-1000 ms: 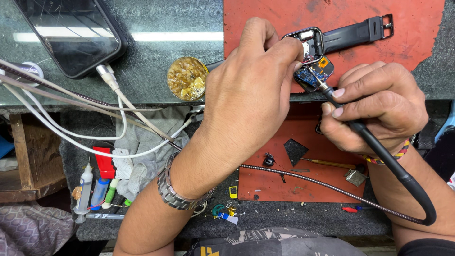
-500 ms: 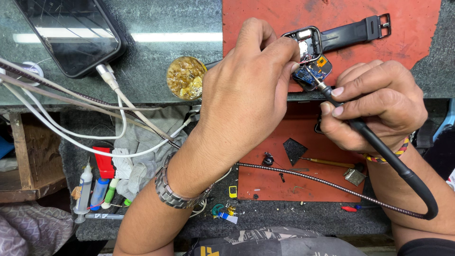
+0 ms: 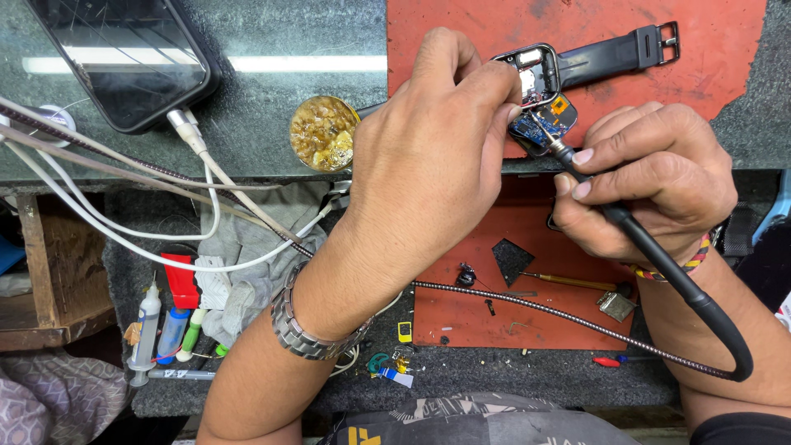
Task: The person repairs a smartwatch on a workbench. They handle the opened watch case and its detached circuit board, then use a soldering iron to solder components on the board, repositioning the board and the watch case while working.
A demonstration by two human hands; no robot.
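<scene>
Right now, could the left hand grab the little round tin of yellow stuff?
Probably yes. The tin sits right beside the left hand on the counter, with nothing between them. But that hand's fingers are pinching the open watch, so it would have to let go first.

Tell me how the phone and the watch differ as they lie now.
The phone is large and closed, its dark screen intact and facing up; the watch is small and opened, with a circuit board hanging out. The phone lies untouched on the grey bench top with a white cable plugged in; the watch lies on the red mat, steadied by the left hand while the right hand puts a soldering iron to it. Both are black.
</scene>
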